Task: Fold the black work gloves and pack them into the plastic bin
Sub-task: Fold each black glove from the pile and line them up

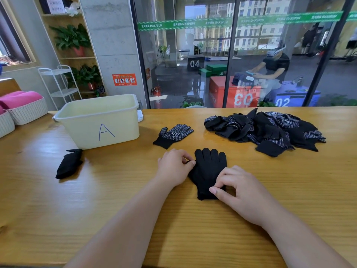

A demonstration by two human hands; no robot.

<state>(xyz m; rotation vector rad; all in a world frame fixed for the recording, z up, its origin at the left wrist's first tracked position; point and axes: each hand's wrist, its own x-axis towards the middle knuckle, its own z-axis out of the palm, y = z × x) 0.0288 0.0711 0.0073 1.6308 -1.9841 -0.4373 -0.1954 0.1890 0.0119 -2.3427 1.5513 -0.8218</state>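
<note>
Glove [207, 171] flat on worktop [116, 200], fingers toward 12 o'clock | left hand [173, 167] pinches its thumb edge, right hand [239, 188] apparently pinches cuff, squaring it for folding | bin [100, 120] at 10 o'clock

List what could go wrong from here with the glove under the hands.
1. The left hand pinches only the thumb edge and the right hand only the cuff of the flat glove, so a fold may come out crooked.
2. The folded glove lies outside the bin and may get left unpacked.
</note>
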